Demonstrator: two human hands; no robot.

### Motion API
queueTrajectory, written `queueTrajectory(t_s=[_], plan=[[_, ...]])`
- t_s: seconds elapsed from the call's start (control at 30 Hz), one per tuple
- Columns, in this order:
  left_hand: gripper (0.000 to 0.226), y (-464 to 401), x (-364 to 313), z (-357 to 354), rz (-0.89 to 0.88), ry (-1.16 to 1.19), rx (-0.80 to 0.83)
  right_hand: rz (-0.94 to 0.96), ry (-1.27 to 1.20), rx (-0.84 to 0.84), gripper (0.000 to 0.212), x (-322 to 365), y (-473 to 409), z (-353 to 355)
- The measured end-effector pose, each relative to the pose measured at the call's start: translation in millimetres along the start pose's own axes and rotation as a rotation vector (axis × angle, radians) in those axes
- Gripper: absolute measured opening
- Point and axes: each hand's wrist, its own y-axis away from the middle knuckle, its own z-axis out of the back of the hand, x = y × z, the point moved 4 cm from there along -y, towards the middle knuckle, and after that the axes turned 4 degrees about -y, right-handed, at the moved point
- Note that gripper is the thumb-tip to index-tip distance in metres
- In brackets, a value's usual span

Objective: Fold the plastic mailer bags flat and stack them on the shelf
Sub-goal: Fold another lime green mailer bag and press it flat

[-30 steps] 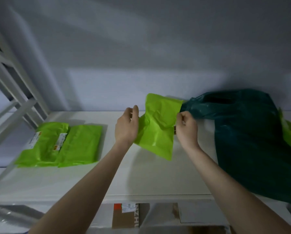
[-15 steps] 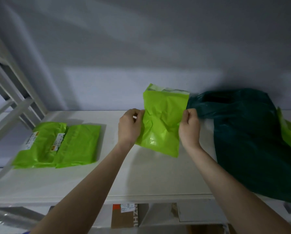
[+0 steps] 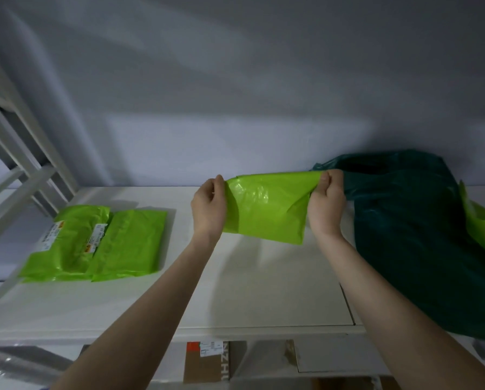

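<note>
Left hand [image 3: 209,209], right hand [image 3: 326,202] pinch mailer [image 3: 266,206] top corners above bare shelf [image 3: 264,291]

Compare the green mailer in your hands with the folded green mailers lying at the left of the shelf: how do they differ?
The held mailer hangs above the shelf, pinched at its top corners by the left hand and right hand; the folded mailers lie flat. The held one shows no label; two of the folded ones do. All are lime-green plastic.

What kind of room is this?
Probably a storeroom or parcel-packing corner: a white shelf holds folded green mailers with shipping labels, a big dark green bag, and a cardboard box below.
</note>
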Motion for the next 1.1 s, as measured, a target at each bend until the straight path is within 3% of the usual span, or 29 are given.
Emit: queueTrajectory(t_s=[0.1,0.17,0.27,0.4,0.53,0.63,0.7,0.87,1.1], plan=[[0.048,-8,7,3,0.124,0.073,0.113,0.0,-0.045,0.089,0.018,-13,-2,-2],[0.039,-7,8,1,0.154,0.082,0.174,-0.037,-0.08,0.123,0.02,-19,-1,-3],[0.022,-5,3,-2,0.13,0.153,0.181,-0.063,-0.098,0.161,0.019,-18,3,-4],[0.021,-3,4,1,0.064,0.235,0.156,-0.054,-0.085,0.109,0.008,-16,1,1],[0.022,0,3,2,-0.069,0.208,0.141,0.264,0.094,0.031,0.027,7,-7,10],[0.024,5,-1,-1,-0.171,0.204,0.172,0.511,0.186,0.108,0.024,33,-10,3],[0.026,8,-3,-4,-0.222,0.197,0.202,0.578,0.273,0.199,0.026,44,-11,-9],[0.027,15,-7,-12,-0.258,0.171,0.275,0.391,0.486,0.457,0.042,46,-11,-33],[0.014,22,-4,-16,-0.218,0.13,0.366,0.395,0.384,0.444,0.035,52,-10,-35]])
